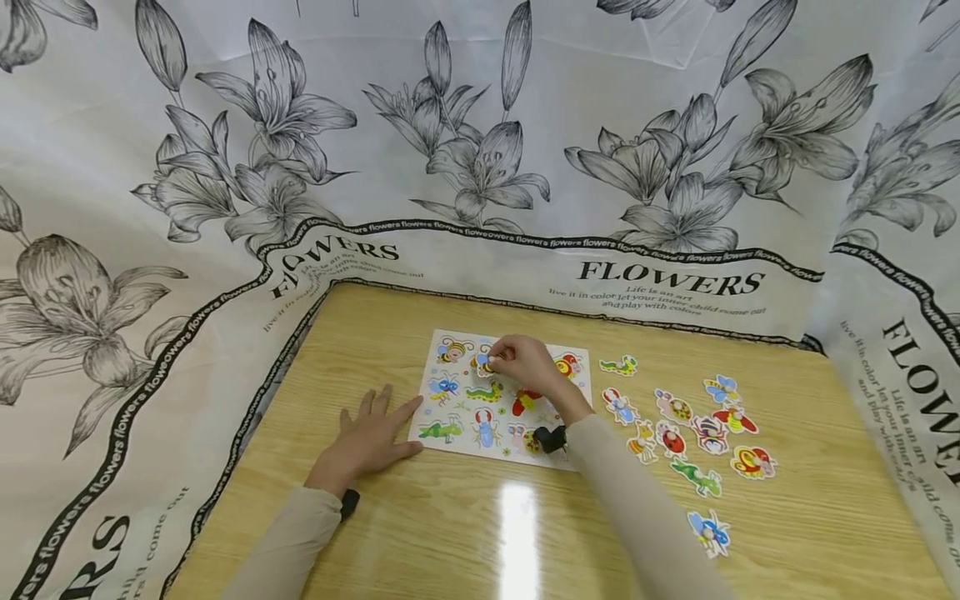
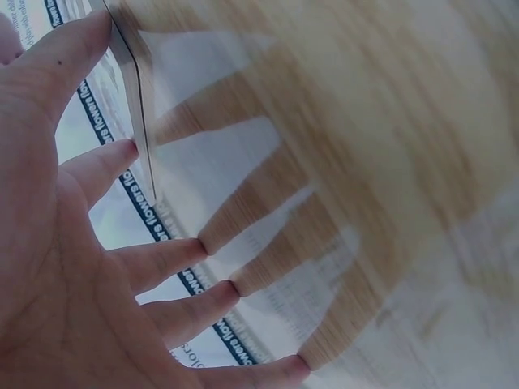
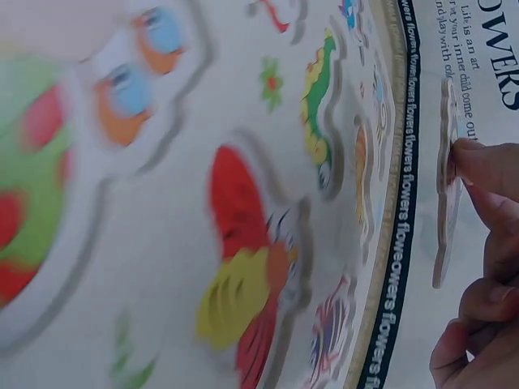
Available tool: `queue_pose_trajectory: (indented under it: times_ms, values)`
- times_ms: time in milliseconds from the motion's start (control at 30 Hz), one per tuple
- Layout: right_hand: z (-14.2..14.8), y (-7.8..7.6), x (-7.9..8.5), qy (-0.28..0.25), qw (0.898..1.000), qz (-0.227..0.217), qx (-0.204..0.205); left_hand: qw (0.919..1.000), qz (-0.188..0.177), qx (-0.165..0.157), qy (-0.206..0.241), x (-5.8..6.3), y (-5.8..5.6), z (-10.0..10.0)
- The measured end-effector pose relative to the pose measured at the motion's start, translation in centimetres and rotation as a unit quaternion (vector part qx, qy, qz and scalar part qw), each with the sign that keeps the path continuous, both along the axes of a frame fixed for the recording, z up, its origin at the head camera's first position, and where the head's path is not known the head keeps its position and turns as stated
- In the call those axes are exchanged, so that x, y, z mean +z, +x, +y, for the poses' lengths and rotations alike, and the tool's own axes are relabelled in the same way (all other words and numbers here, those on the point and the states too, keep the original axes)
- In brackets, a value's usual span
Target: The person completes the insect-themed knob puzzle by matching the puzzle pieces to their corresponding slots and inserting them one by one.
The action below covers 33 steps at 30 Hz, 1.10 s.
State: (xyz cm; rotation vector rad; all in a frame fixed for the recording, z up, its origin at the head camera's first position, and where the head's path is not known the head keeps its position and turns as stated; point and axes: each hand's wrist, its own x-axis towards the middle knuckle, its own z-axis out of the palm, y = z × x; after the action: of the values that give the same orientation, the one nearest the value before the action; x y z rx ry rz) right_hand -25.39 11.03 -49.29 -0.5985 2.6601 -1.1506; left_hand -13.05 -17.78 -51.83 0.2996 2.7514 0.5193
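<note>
A white wooden puzzle board (image 1: pixel 450 400) with bug-shaped recesses and pictures lies on the table. Over its top row, my right hand (image 1: pixel 523 363) pinches a flat wooden puzzle piece (image 3: pixel 445 186) between thumb and index finger. In the right wrist view this piece stands edge-on, raised off the board, so its picture is hidden. My left hand (image 1: pixel 369 440) lies spread on the table at the board's left edge. Its thumb and index fingertip touch that edge in the left wrist view, while the other fingers rest straight on the tabletop.
To the board's right lie several loose bug pieces, among them a green caterpillar (image 1: pixel 618 366), a ladybug (image 1: pixel 670 439) and a blue winged insect (image 1: pixel 708 532) nearest me. The wooden table (image 1: pixel 442 525) is bordered by a flower-printed cloth (image 1: pixel 480 275) at the back and sides.
</note>
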Motion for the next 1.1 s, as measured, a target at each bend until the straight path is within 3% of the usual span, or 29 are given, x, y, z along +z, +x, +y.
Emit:
queue_pose_trajectory:
  times_ms: [200, 467, 733, 1100]
  values:
    - [-2.9, -1.9, -0.3, 0.018, 1.000, -0.003, -0.013, 1.0000, -0.007, 0.004, -0.002, -0.1, 0.0, 0.1]
    - [-6.1, -3.1, -1.1, 0.042, 0.999, 0.002, -0.021, 1.0000, 0.000, 0.001, -0.002, -0.4, 0.1, -0.2]
    - [-8.2, -3.4, -1.3, 0.081, 0.996, 0.000, -0.039, 0.9999, 0.007, -0.001, -0.009, -0.4, -0.1, -0.1]
    - [-8.9, -3.7, -1.9, 0.098, 0.994, -0.010, -0.056, 0.9999, 0.009, -0.002, -0.014, -0.4, -0.1, -0.1]
